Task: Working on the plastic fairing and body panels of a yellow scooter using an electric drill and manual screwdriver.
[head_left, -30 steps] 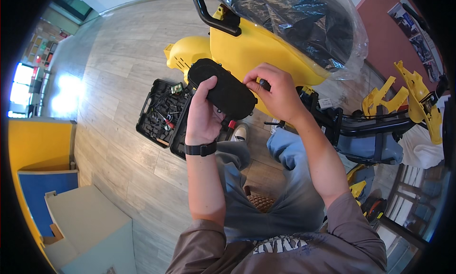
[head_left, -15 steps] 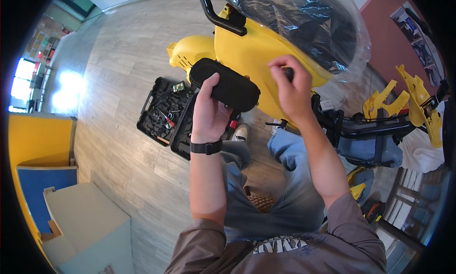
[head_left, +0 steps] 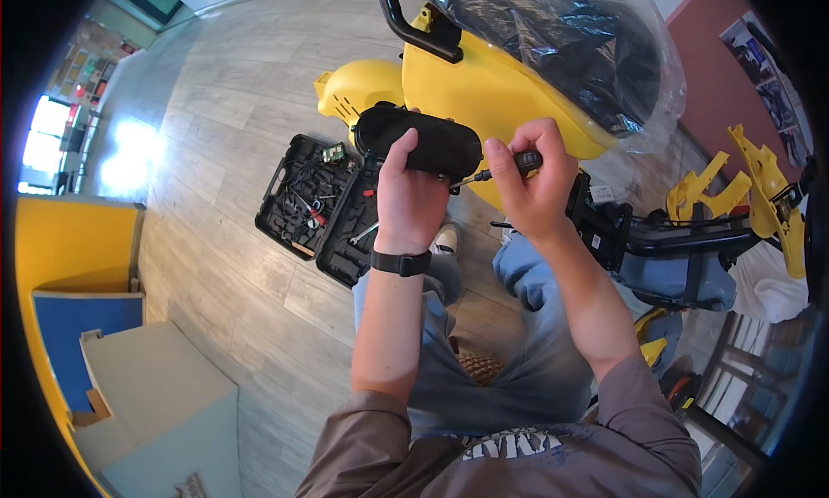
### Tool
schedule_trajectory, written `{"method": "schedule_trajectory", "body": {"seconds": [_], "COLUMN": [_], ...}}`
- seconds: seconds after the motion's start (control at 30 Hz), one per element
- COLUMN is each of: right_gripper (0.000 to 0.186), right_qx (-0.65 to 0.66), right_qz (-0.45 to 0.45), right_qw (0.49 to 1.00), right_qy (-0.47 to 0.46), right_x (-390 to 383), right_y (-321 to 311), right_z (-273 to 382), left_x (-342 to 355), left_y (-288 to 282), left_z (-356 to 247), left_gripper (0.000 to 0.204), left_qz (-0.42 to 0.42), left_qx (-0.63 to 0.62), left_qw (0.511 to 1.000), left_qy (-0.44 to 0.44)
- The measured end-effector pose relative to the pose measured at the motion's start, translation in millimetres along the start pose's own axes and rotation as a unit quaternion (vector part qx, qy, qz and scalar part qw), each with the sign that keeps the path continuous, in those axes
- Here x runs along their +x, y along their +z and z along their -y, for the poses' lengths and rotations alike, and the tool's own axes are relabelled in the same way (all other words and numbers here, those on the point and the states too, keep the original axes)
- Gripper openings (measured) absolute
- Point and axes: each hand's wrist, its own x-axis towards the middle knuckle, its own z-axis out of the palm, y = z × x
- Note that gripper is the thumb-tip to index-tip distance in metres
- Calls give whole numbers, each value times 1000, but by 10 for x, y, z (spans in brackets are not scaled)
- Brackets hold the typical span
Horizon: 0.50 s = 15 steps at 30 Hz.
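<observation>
A long black case with rounded ends [head_left: 440, 140] is held up in my left hand [head_left: 409, 196], thumb across its upper face and the fingers hidden underneath. My right hand [head_left: 537, 180] is closed round the black handle of a screwdriver [head_left: 528, 161]. Its shaft points left, and the tip meets the near lower edge of the case, partly hidden by my left hand. Right behind the case stands a large yellow machine body [head_left: 484, 92] with a black bar handle [head_left: 411, 25].
An open black tool case [head_left: 289, 200] with several tools lies on the wood-look floor. Clear plastic [head_left: 570, 49] wraps a dark part of the machine. At right are yellow brackets [head_left: 708, 191] and a black tube frame [head_left: 669, 241]. A pale box [head_left: 155, 377] stands lower left.
My right hand has moved down and turned, bringing the screwdriver's shaft to the case. The case has shifted slightly right and tilted, showing its lower edge.
</observation>
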Motion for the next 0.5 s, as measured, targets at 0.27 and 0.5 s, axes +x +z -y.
{"method": "schedule_trajectory", "body": {"seconds": [0.27,0.5], "right_gripper": [24,25], "right_qx": [-35,-48], "right_qz": [-14,-2], "right_qw": [999,998], "right_qy": [-35,-43], "right_x": [18,28], "right_y": [-4,1], "right_z": [-4,-18], "left_x": [17,-20], "left_y": [-19,50], "left_z": [47,91], "left_gripper": [36,37], "left_qz": [16,19], "left_qx": [-4,9], "left_qw": [1000,1000], "left_qy": [-21,-14]}}
